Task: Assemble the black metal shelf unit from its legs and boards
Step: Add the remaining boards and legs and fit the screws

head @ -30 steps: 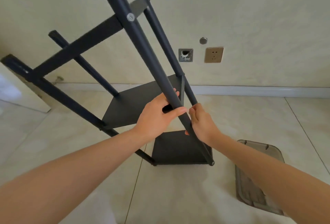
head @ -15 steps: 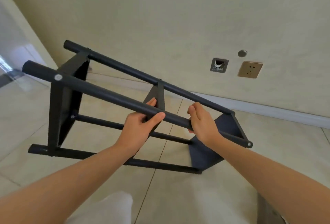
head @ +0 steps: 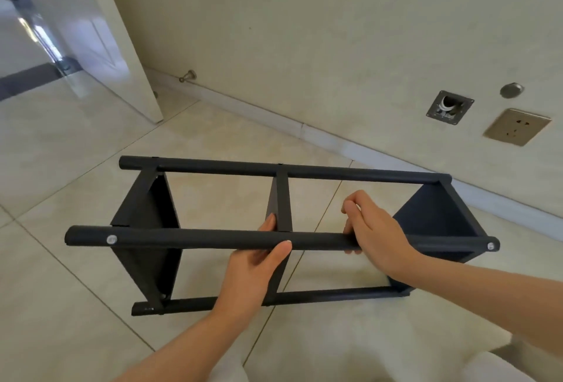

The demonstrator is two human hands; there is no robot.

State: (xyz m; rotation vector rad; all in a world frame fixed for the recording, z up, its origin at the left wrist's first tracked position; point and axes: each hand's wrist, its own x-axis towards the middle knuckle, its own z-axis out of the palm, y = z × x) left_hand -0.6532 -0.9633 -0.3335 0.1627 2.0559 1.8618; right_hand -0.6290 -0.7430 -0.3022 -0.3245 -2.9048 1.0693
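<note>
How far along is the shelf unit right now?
Done: three boards sit between the legs, screw heads showing on the near leg. In hand: left hand and right hand grip that leg, the unit lying on its side. Left: probably standing it upright; hidden joints cannot be checked.
</note>
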